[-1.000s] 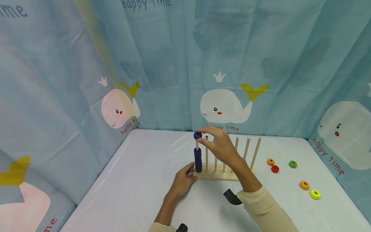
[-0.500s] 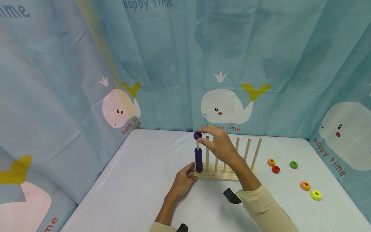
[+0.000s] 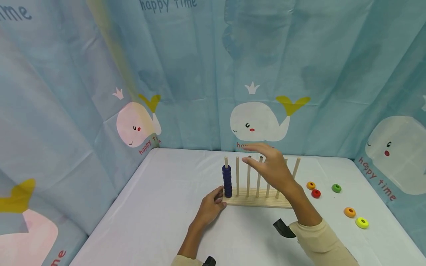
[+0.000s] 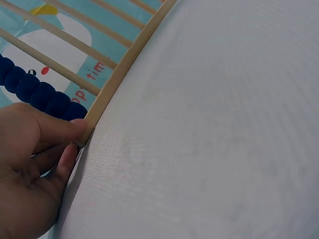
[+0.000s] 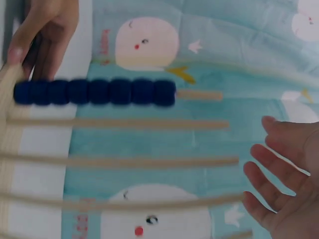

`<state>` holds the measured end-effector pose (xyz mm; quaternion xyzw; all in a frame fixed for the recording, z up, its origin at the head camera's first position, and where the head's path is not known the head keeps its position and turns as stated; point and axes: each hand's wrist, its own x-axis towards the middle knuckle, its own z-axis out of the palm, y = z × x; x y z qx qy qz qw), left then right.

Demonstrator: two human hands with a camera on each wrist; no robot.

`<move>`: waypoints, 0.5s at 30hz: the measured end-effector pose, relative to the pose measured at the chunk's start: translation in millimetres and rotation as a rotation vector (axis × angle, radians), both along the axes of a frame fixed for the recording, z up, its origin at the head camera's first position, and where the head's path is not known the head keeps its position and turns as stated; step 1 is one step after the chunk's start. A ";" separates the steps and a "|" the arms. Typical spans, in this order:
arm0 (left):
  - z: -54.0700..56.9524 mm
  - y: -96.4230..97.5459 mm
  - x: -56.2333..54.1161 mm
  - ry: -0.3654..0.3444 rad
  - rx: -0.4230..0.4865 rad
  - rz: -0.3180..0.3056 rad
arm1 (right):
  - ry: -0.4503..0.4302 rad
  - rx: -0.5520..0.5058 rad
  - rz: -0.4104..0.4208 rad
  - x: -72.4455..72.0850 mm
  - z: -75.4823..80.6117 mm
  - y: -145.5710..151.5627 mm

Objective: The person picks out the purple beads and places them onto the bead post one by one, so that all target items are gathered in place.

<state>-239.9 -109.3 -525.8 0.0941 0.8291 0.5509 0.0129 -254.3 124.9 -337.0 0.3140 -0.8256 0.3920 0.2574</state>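
Note:
A wooden peg stand (image 3: 253, 201) with a row of upright pegs stands on the table. Several dark blue beads (image 3: 227, 181) are stacked on its leftmost peg, whose tip sticks out bare above them. My left hand (image 3: 208, 207) grips the left end of the base, thumb at the front; the left wrist view shows the fingers against the base corner (image 4: 102, 102). Above the middle pegs my right hand (image 3: 274, 170) hovers, thumb and fingers spread apart. Nothing is between them, as the right wrist view of the hand (image 5: 286, 174) also shows.
Loose beads lie to the right of the stand: orange (image 3: 311, 185), red (image 3: 315, 193), green (image 3: 336, 188), another orange (image 3: 350, 212) and yellow (image 3: 362, 222). A blue curtain (image 3: 193, 74) with whale prints hangs behind the white table (image 3: 149, 221).
The right hand has let go of the top blue bead, which dropped down the left peg onto the stack. That hand has moved right. The left hand stays on the base.

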 end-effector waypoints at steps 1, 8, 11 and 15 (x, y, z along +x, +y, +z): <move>0.7 -0.3 -0.2 -0.001 -0.003 0.002 | 0.007 0.001 -0.013 0.8 -0.1 5.9; 10.7 -7.0 -0.5 -0.024 -0.017 0.032 | 0.062 0.013 -0.147 7.8 -3.6 53.5; 16.5 -13.7 -0.8 -0.002 -0.047 0.075 | 0.040 0.009 -0.201 8.3 -6.4 78.3; 24.9 -28.6 -6.9 0.102 -0.101 0.121 | -0.047 0.017 -0.263 3.0 -9.3 112.3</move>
